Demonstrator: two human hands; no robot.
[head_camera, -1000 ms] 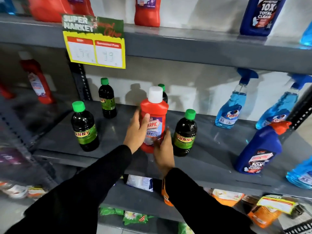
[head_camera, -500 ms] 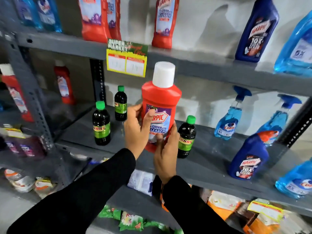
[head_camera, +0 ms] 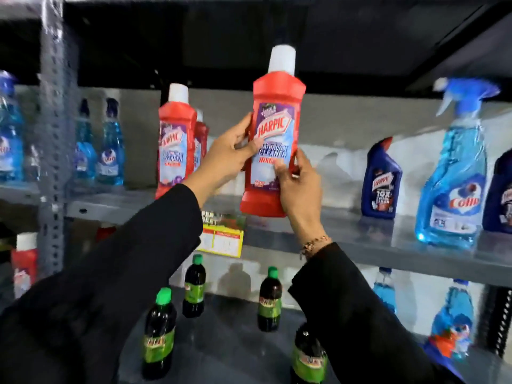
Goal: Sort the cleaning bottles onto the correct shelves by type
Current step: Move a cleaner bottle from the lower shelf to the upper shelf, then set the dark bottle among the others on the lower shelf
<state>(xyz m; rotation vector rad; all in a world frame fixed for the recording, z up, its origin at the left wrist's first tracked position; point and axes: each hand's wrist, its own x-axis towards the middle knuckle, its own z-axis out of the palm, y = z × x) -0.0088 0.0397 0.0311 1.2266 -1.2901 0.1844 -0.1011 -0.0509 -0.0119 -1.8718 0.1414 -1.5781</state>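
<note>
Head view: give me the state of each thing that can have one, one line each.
Red Harpic bottle with white cap: capped, upright, held in the air in front of the upper shelf.
Left hand: gripping that bottle's left side.
Right hand: gripping its lower right side.
Second red Harpic bottle with white cap: capped, standing on the grey metal upper shelf.
Blue Colin trigger spray bottle: standing upright.
Dark blue Harpic bottle with angled neck: standing upright.

Dim top, motion blur (edges worst), wide-angle warping
</note>
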